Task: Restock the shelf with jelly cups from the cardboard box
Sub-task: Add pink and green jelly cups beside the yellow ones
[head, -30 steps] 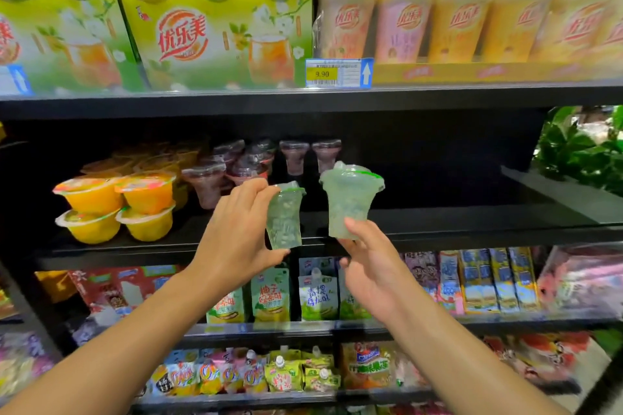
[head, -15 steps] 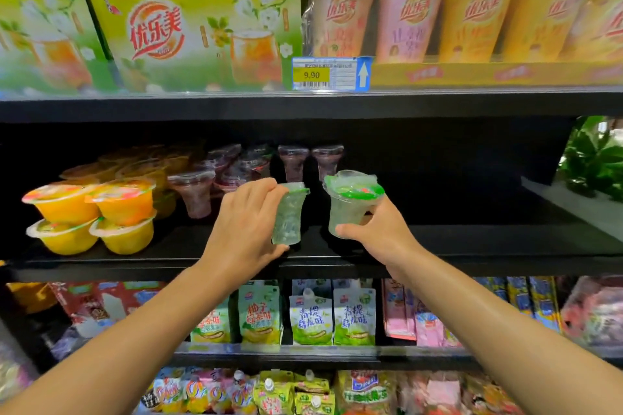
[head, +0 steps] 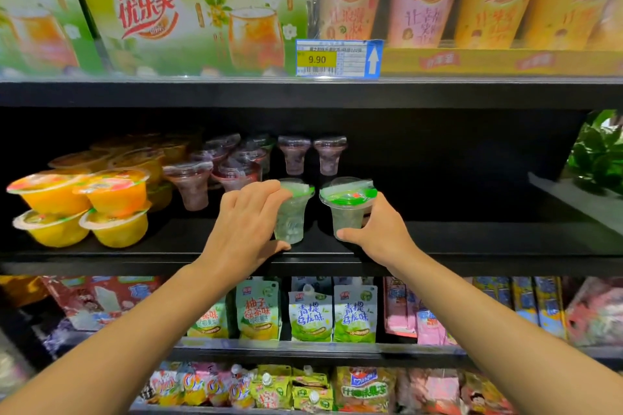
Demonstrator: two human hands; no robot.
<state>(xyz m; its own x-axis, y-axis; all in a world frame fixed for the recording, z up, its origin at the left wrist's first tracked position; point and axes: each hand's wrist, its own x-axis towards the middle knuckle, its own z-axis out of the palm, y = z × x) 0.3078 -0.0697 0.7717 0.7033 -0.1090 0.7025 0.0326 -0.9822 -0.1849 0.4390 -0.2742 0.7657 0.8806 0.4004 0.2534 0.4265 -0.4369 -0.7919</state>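
Here hands (head: 249,222) grip 2 flared translucent cups (head: 291,212).

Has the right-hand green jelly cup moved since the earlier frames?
Yes. The green jelly cup in the right hand has come down towards the black shelf.

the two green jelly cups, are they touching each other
Apart. The head view shows a dark strip of shelf between the left green jelly cup and the right green jelly cup, lids included.
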